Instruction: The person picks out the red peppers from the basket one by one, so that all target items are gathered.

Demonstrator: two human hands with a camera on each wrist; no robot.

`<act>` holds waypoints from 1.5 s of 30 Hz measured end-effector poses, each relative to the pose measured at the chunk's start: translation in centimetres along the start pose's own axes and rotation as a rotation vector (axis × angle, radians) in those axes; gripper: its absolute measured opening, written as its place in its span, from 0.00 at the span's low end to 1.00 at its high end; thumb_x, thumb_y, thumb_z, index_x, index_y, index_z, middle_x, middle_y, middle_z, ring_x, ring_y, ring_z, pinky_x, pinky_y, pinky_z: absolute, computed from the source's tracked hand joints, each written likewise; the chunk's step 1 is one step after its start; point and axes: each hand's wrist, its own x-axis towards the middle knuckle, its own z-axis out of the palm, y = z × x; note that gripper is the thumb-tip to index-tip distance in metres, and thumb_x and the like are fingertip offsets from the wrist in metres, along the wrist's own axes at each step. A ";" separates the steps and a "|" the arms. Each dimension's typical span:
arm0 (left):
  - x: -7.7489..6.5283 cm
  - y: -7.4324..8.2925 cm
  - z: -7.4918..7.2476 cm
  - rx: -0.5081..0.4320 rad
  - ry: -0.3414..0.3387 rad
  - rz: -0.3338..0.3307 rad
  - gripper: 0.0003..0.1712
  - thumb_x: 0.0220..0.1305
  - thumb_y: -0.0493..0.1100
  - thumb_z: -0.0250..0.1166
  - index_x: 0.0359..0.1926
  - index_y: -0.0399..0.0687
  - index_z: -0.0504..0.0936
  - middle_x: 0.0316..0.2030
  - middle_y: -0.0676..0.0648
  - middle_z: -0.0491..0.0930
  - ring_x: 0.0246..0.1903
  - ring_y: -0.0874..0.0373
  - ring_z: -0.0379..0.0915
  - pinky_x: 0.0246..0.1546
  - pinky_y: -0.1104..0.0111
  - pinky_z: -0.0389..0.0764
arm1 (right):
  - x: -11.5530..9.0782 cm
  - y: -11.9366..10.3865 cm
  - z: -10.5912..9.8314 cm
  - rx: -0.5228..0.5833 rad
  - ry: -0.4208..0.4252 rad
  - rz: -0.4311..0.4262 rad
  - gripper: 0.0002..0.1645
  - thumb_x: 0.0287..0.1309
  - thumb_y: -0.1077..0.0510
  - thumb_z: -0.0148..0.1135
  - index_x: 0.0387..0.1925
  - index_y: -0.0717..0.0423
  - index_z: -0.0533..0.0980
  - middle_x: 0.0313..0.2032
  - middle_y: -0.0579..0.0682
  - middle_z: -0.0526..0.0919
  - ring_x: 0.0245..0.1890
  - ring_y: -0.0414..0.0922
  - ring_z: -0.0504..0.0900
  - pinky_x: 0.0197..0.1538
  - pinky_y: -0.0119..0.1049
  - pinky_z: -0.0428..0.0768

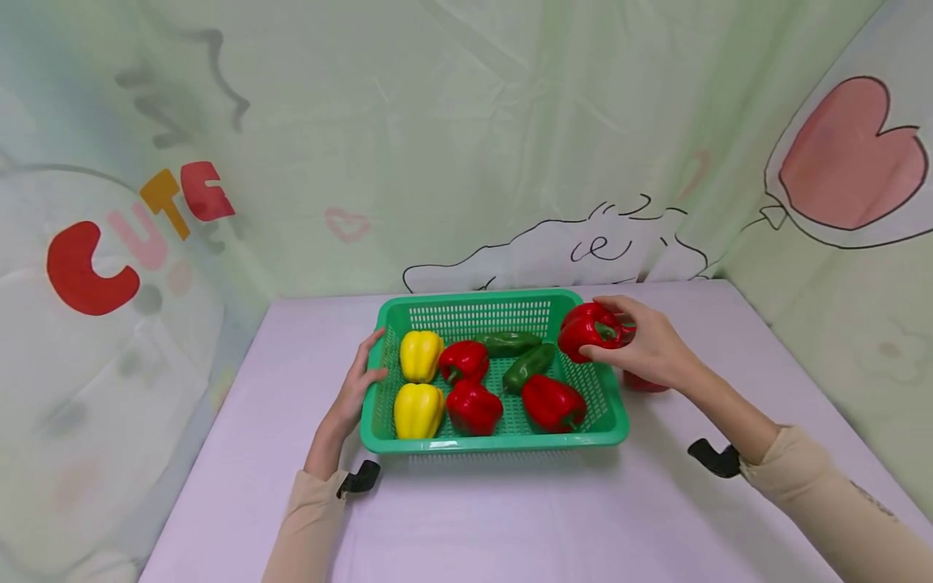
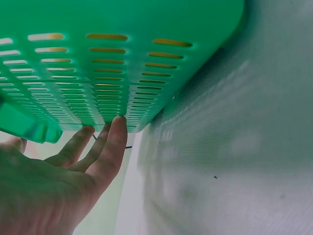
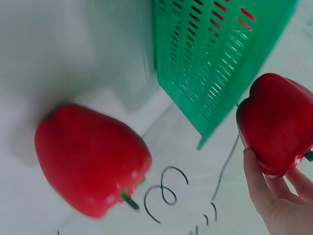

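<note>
My left hand (image 1: 356, 387) holds the left side of the green plastic basket (image 1: 496, 444), its thumb over the rim. In the left wrist view, its fingers (image 2: 108, 152) rest against the slotted outer wall. The right hand (image 1: 650, 340) grips a red bell pepper (image 1: 583, 330) between thumb and fingers, raised at the basket's right rim. A second red bell pepper (image 3: 90, 159) lies on the table outside the basket, partly hidden under my right hand in the head view.
Inside the basket lie two yellow bell peppers (image 1: 419, 411), three red bell peppers (image 1: 552, 403) and two long dark green vegetables (image 1: 509, 343). The table (image 1: 466, 518) has a pale cloth. Printed curtains (image 1: 466, 146) hang behind and beside it.
</note>
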 end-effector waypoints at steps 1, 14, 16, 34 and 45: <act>0.0 0.0 0.0 0.000 0.000 0.000 0.40 0.68 0.39 0.48 0.78 0.55 0.46 0.76 0.40 0.40 0.72 0.38 0.45 0.64 0.41 0.57 | -0.2 0.0 -0.3 -0.002 0.004 -0.004 0.44 0.50 0.55 0.74 0.66 0.65 0.66 0.57 0.65 0.75 0.53 0.62 0.74 0.45 0.58 0.80; -0.1 0.2 0.0 -0.011 0.024 -0.011 0.40 0.67 0.39 0.49 0.78 0.56 0.46 0.76 0.42 0.42 0.70 0.39 0.49 0.63 0.43 0.59 | -1.4 1.3 -3.0 -0.016 0.016 0.010 0.43 0.50 0.57 0.74 0.65 0.65 0.67 0.57 0.66 0.74 0.50 0.65 0.75 0.39 0.56 0.82; -0.1 0.2 -0.1 -0.014 0.028 -0.010 0.40 0.67 0.39 0.48 0.77 0.57 0.47 0.76 0.42 0.43 0.70 0.39 0.50 0.63 0.43 0.60 | -1.6 1.5 -3.3 -0.014 0.019 0.016 0.43 0.51 0.56 0.74 0.66 0.65 0.66 0.57 0.66 0.74 0.50 0.65 0.75 0.38 0.51 0.83; -0.2 -0.2 -0.2 -0.024 0.004 -0.002 0.40 0.68 0.39 0.48 0.77 0.57 0.46 0.76 0.43 0.43 0.70 0.41 0.50 0.63 0.43 0.59 | -5.2 4.7 -3.8 -0.010 0.041 0.010 0.42 0.47 0.59 0.76 0.62 0.67 0.67 0.55 0.67 0.74 0.47 0.66 0.76 0.33 0.25 0.77; -0.1 -0.1 0.0 -0.017 -0.001 -0.010 0.39 0.68 0.39 0.47 0.77 0.58 0.47 0.76 0.43 0.43 0.70 0.41 0.50 0.63 0.43 0.60 | -7.3 6.6 -3.2 -0.050 0.025 0.028 0.44 0.44 0.59 0.79 0.62 0.67 0.68 0.54 0.68 0.75 0.47 0.66 0.76 0.32 0.26 0.78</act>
